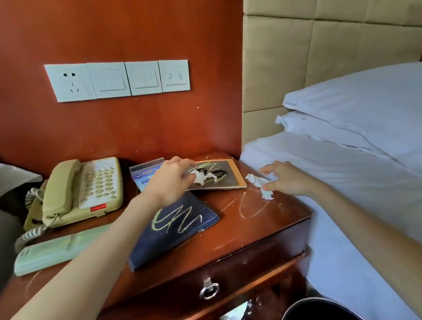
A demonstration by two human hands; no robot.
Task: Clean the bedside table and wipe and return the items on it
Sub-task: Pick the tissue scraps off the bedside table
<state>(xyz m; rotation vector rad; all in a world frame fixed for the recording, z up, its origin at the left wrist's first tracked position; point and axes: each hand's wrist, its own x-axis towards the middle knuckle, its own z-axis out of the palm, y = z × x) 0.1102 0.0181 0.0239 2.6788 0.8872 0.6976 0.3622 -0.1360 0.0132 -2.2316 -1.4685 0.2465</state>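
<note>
The wooden bedside table (246, 227) is marked with yellow-green scribbles. My left hand (169, 179) pinches a crumpled white tissue (201, 179) lying on a scribbled booklet with an orange edge (227, 177) at the back. At the table's right edge my right hand (285, 177) pinches a second crumpled tissue (259, 184). A dark blue folder (174, 231) with scribbles lies in the middle. A beige telephone (83, 190) stands at the left, with a pale green remote control (60, 250) in front of it. A clear stand with a blue card (144, 175) sits behind my left hand.
A bed with white sheets (355, 200) and pillows (380, 110) adjoins the table on the right. Wall sockets and switches (118, 79) sit on the red panel above. A drawer with a metal ring pull (209, 291) faces me. A dark bin (318, 314) stands on the floor below.
</note>
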